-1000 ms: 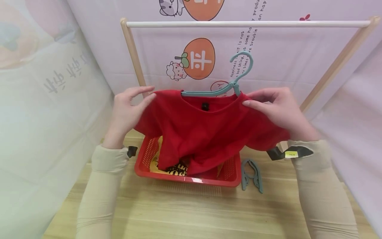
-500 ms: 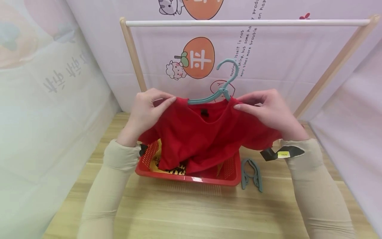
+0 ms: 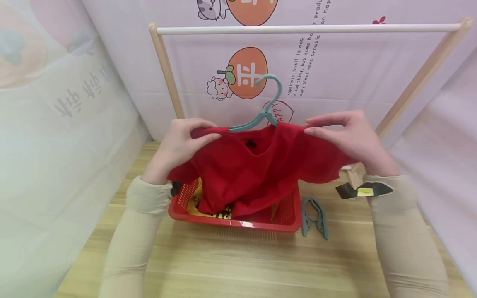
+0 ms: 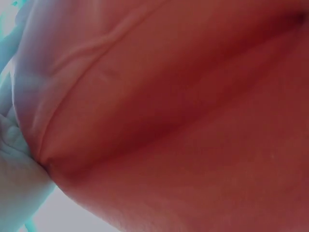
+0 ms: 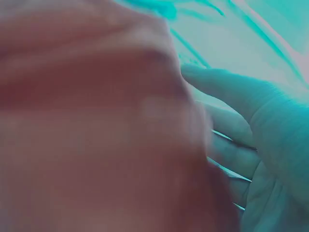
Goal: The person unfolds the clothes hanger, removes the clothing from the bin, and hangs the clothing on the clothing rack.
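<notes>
A red T-shirt (image 3: 242, 165) hangs spread between my two hands, with a teal folding hanger (image 3: 249, 124) inside its neckline. The hook rises above the collar and leans left. My left hand (image 3: 182, 145) pinches the shirt's left shoulder between thumb and fingers, and red cloth fills most of the left wrist view. At the opposite shoulder, my right hand (image 3: 352, 136) holds the cloth by its upper edge with thumb and forefinger. The right wrist view shows that thumb (image 5: 222, 89) along the fabric's edge, with the other fingers behind. The hanger's arms are hidden within the shirt.
Below the shirt stands a red plastic basket (image 3: 231, 222) with yellow-and-black printed cloth (image 3: 195, 207) inside. A second, folded teal hanger (image 3: 314, 217) lies on the wooden table (image 3: 231, 265) to its right. Behind is a wooden rack with a white rail (image 3: 305, 29).
The hanger's hook has shifted left and tilted over. My left hand has moved inward along its shoulder; my right hand came inward, then slid back outward along the sleeve side.
</notes>
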`<state>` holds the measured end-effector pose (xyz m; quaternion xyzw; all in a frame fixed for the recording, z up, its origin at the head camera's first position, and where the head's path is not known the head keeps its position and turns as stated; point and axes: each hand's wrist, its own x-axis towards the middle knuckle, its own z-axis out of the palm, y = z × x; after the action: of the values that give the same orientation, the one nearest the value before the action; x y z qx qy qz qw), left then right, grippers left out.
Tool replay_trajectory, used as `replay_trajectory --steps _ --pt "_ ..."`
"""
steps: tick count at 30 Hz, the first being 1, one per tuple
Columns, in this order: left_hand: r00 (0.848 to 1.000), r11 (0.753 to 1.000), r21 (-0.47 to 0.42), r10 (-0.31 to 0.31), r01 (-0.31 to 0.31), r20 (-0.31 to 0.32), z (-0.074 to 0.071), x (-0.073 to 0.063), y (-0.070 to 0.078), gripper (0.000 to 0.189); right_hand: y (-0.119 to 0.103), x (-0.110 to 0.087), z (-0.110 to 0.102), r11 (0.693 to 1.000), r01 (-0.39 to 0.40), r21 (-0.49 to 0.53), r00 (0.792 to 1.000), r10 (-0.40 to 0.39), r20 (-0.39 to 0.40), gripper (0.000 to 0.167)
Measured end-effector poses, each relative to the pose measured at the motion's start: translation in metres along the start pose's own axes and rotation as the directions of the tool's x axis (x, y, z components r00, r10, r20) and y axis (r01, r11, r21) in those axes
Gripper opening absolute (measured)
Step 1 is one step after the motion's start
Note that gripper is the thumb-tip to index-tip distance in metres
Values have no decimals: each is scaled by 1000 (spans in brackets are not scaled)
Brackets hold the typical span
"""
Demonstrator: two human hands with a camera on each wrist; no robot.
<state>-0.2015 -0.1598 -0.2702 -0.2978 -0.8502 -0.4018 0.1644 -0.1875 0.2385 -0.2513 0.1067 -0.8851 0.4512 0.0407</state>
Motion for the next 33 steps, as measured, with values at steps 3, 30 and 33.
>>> replay_trajectory --steps 3,30,33 --pt "998 999 -23 -36 35 -42 -8 -6 -3 20 17 -3 -14 995 -36 89 999 38 -20 45" --pt "960 966 41 -248 256 -129 -56 -25 -16 31 82 -18 -54 978 -204 -32 975 200 -101 65" --pt "965 969 39 -240 245 -105 -51 -23 -17 30 66 -20 -48 987 -159 -18 986 159 -42 62"
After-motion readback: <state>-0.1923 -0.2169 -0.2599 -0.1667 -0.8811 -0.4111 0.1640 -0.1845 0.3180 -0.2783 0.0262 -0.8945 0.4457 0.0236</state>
